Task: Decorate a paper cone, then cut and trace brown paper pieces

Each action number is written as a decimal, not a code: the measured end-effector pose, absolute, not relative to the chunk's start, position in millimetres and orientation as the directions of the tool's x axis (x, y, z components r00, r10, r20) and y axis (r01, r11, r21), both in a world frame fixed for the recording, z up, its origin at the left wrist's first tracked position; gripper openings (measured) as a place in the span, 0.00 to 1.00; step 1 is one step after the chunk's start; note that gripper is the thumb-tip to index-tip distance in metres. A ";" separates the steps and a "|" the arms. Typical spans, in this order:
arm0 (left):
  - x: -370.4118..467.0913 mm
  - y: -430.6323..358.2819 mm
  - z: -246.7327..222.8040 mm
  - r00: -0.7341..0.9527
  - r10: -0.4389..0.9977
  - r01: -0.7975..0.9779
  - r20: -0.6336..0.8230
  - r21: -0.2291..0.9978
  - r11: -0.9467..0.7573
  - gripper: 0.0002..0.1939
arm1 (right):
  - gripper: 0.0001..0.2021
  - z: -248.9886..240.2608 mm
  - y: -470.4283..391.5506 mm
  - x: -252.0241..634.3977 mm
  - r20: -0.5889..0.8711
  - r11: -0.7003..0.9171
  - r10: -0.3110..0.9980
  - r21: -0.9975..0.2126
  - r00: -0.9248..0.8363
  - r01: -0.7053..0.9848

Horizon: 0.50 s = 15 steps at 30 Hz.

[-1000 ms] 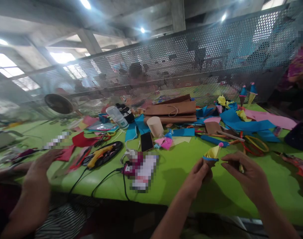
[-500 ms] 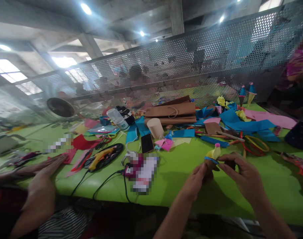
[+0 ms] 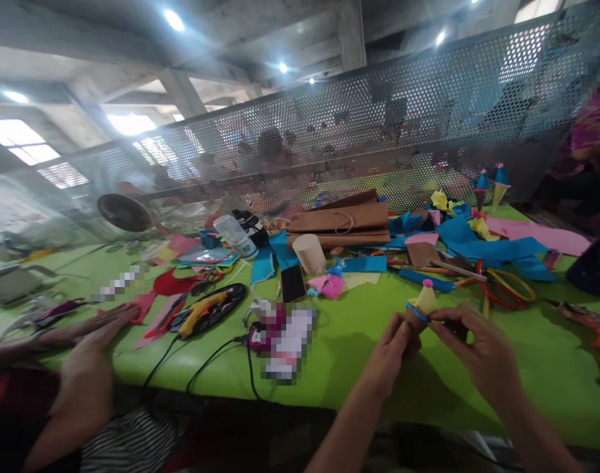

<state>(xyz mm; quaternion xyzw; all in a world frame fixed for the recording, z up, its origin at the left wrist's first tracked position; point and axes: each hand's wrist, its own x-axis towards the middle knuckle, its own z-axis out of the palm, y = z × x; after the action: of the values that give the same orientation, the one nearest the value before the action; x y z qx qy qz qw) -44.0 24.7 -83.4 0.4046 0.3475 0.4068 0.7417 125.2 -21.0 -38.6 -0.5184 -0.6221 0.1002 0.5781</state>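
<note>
Left hand wrapped around its lower end, a person steadies a small brown-and-yellow cone with a pink ball tip over the smooth green worktop, while the right hand appears to pinch the narrow blue band at its middle between thumb and forefinger. The step in hand looks to be fitting or pressing down that trim; it seems to call for a firm left hold and a light, exact right-hand touch so the band sits flush.

Beyond the hands lie scissors with red and yellow loop handles and a spread of blue sheet scraps. Two small blue-topped cones stand upright at the far right.

Across the middle, a translucent white plastic bottle marked "10" leans to one side, its contents impossible to make out from here. To its right stands a beige cylinder, whether hollow I cannot tell. Nearer, a dark oval tray carries a yellow-and-black corded tool, probably a glue gun.
</note>
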 end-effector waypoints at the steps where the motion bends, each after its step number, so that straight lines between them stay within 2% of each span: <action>1: -43.6 24.6 -83.7 0.422 0.886 -0.323 -0.194 0.881 0.346 0.42 | 0.02 -39.8 -20.9 124.8 0.623 0.444 0.756 -0.713 0.200 0.544; 7: -41.2 25.2 -80.6 0.376 0.884 -0.330 -0.278 0.851 0.408 0.44 | 0.02 -39.6 -24.9 127.8 0.657 0.452 0.723 -0.683 0.212 0.574; 15: -39.7 23.6 -75.7 0.389 0.888 -0.357 -0.243 0.849 0.389 0.39 | 0.03 -44.2 -23.5 122.5 0.671 0.490 0.722 -0.668 0.168 0.560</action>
<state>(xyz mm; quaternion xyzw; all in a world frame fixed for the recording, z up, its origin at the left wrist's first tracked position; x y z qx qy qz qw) -39.7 23.6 -75.7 0.3646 0.3645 0.4154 0.7494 122.5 -23.5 -44.2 -0.4999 -0.6410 0.0702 0.5782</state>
